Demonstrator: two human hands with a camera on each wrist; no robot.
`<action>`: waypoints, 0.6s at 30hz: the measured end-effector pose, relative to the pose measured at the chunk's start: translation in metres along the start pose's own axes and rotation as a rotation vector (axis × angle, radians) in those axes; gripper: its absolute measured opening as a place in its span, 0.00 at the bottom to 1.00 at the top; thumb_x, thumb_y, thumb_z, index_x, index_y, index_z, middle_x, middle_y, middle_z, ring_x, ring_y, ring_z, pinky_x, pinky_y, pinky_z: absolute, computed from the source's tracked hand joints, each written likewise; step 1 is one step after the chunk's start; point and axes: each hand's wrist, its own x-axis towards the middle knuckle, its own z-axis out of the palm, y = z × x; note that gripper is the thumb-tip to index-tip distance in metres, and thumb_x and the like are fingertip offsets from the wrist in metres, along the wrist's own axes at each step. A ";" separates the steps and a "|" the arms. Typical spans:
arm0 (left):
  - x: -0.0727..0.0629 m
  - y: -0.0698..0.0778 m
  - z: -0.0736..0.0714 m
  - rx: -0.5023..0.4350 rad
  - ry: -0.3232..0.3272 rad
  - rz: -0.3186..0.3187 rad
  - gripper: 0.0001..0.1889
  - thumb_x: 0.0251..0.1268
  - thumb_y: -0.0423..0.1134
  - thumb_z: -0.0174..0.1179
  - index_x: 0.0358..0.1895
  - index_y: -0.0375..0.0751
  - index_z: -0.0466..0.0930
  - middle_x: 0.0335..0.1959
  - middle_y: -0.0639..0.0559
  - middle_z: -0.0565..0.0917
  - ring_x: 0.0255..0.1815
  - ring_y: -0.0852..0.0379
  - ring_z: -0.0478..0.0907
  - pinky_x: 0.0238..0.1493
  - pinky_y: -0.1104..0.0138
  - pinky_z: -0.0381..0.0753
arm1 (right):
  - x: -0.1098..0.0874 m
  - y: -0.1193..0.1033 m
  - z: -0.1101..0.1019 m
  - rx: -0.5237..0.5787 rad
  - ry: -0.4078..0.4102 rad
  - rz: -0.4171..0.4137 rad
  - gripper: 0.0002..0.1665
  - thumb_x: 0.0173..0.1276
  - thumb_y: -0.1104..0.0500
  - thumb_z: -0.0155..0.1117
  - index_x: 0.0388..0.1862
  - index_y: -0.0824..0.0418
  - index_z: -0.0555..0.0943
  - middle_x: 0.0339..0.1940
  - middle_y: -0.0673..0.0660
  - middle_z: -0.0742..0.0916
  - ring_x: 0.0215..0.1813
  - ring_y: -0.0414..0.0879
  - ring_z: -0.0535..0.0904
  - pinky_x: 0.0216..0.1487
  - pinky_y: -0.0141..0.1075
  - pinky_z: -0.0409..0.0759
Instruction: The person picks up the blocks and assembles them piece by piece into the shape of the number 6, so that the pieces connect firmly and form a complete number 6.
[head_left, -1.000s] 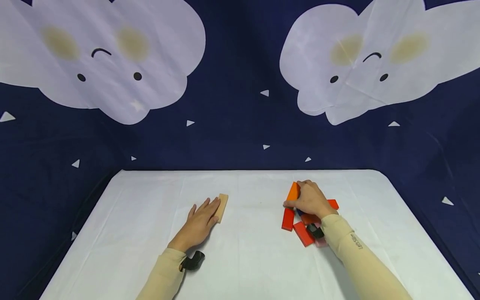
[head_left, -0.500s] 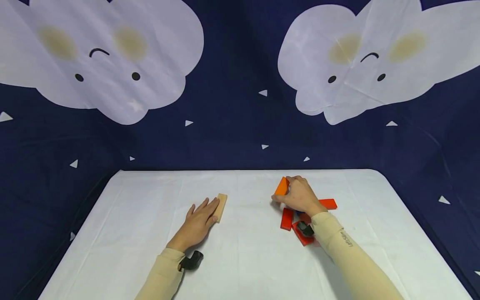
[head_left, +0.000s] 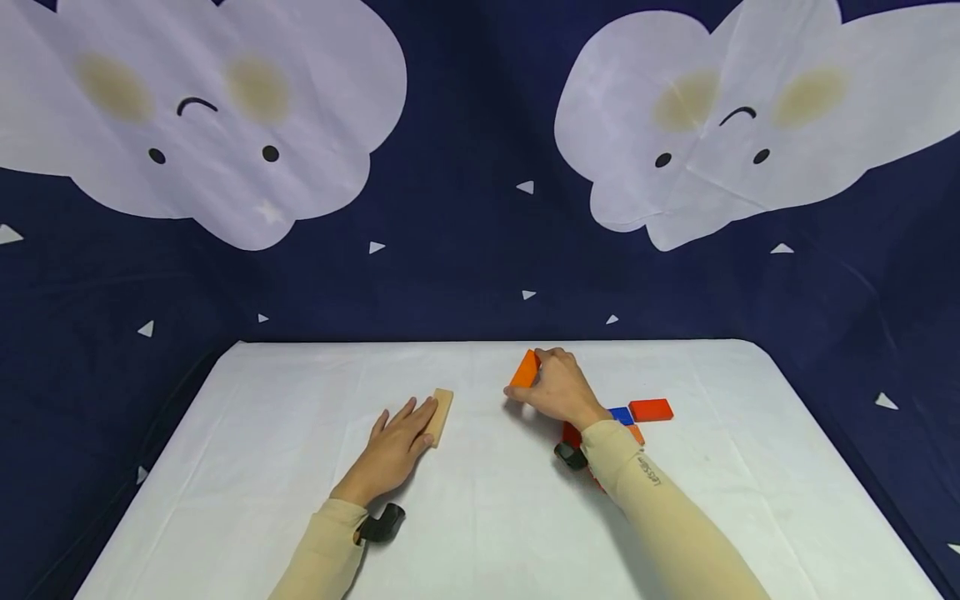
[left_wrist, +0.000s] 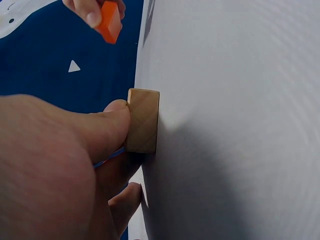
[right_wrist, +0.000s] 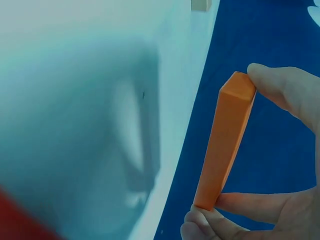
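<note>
A plain wooden block (head_left: 442,408) lies flat on the white table, left of its middle. My left hand (head_left: 386,458) rests on it with the fingers stretched out; in the left wrist view the thumb touches the upper edge of the block's end (left_wrist: 144,120). Over the table, further right, my right hand (head_left: 562,387) holds an orange block (head_left: 524,370) by its two ends. The right wrist view shows this long orange block (right_wrist: 225,135) between thumb and fingers, raised off the cloth with its shadow beneath.
Right of the middle lies a loose group of blocks: a red block (head_left: 652,410), a blue block (head_left: 621,415), an orange-red block (head_left: 637,434), and another red block (head_left: 572,433) partly behind the right wrist. The white table (head_left: 480,517) ends at a dark blue cloud-print backdrop (head_left: 465,283).
My right hand has lifted the orange block from the group and carried it left toward the wooden block. The blue block now shows. My left hand stays in place.
</note>
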 end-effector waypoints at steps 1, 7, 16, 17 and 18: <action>0.000 0.000 0.000 0.000 0.002 0.001 0.29 0.78 0.40 0.52 0.77 0.35 0.61 0.76 0.41 0.65 0.78 0.37 0.55 0.74 0.35 0.43 | 0.001 -0.003 0.002 0.004 -0.002 0.003 0.53 0.56 0.37 0.74 0.67 0.76 0.72 0.62 0.71 0.80 0.65 0.65 0.71 0.66 0.52 0.72; 0.001 -0.002 0.001 0.005 -0.003 -0.002 0.29 0.78 0.40 0.52 0.77 0.35 0.61 0.76 0.42 0.65 0.78 0.38 0.55 0.74 0.35 0.43 | 0.008 -0.018 0.013 0.018 0.007 -0.002 0.53 0.56 0.37 0.74 0.66 0.75 0.73 0.58 0.67 0.82 0.62 0.62 0.74 0.63 0.49 0.75; 0.003 -0.002 0.000 0.014 -0.019 -0.014 0.29 0.79 0.41 0.52 0.77 0.35 0.60 0.77 0.42 0.64 0.79 0.38 0.55 0.74 0.35 0.43 | 0.018 -0.035 0.025 0.022 0.011 0.002 0.51 0.56 0.37 0.74 0.66 0.73 0.75 0.53 0.65 0.84 0.60 0.60 0.75 0.61 0.47 0.75; 0.003 -0.002 0.000 0.014 -0.015 -0.012 0.29 0.78 0.41 0.52 0.77 0.35 0.61 0.76 0.42 0.65 0.78 0.38 0.55 0.74 0.35 0.43 | 0.019 -0.037 0.026 0.022 0.014 -0.001 0.51 0.56 0.37 0.74 0.65 0.73 0.75 0.52 0.64 0.85 0.60 0.60 0.75 0.61 0.46 0.75; 0.002 -0.001 0.000 0.013 -0.017 -0.014 0.29 0.78 0.40 0.52 0.77 0.35 0.61 0.76 0.42 0.65 0.78 0.38 0.55 0.74 0.35 0.43 | 0.020 -0.038 0.028 0.023 0.016 -0.006 0.50 0.56 0.37 0.74 0.64 0.73 0.76 0.50 0.63 0.85 0.59 0.60 0.75 0.61 0.46 0.75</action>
